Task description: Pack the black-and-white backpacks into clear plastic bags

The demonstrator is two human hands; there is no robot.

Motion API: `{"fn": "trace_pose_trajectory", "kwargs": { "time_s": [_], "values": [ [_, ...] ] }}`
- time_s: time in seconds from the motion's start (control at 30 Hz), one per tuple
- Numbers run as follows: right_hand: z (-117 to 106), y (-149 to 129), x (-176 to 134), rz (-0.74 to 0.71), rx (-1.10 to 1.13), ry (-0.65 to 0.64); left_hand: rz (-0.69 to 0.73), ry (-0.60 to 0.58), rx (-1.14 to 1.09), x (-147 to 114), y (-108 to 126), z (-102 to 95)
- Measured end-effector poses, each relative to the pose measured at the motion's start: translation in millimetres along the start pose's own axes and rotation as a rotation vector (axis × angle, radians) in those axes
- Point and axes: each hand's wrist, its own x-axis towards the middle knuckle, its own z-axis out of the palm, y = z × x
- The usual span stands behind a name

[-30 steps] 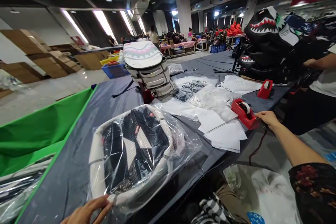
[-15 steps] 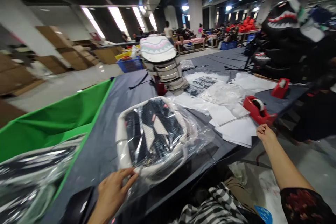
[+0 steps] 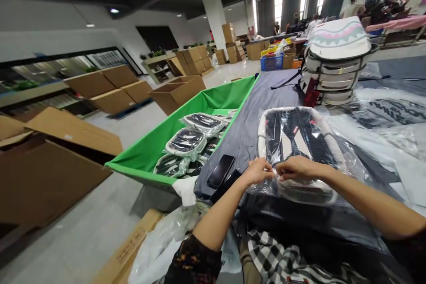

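A backpack [image 3: 319,135] with black mesh and pale trim lies on the table inside a clear plastic bag [image 3: 349,155]. At its near left corner my left hand [image 3: 260,171] pinches the edge of the bag. Close beside it, my right hand [image 3: 296,168] is closed over the near side of the bag, fingertips pressed together; what they hold is hidden. The two hands almost meet.
Left of the table [image 3: 246,111] stands a green fabric bin [image 3: 149,148] with several bagged backpacks. Two dark phones [image 3: 221,171] lie at the table's corner. Behind are stacked pale bags [image 3: 337,49]; cardboard boxes [image 3: 56,177] stand on the left.
My right hand has come from beside the red tape dispenser to the bag's near edge, next to my left hand. The view has swung left, and the tape dispensers are out of sight.
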Motion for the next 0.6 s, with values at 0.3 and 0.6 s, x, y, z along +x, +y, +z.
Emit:
{"fn": "trace_pose_trajectory", "kwargs": {
  "time_s": [0.3,0.6],
  "values": [
    [9,35,-6,0.186,-0.167,0.220,0.026,-0.034,0.007,1,0,-1.7],
    [88,29,-30,-0.246,-0.400,0.319,0.023,-0.070,0.092,0,3,-3.9]
  ]
}}
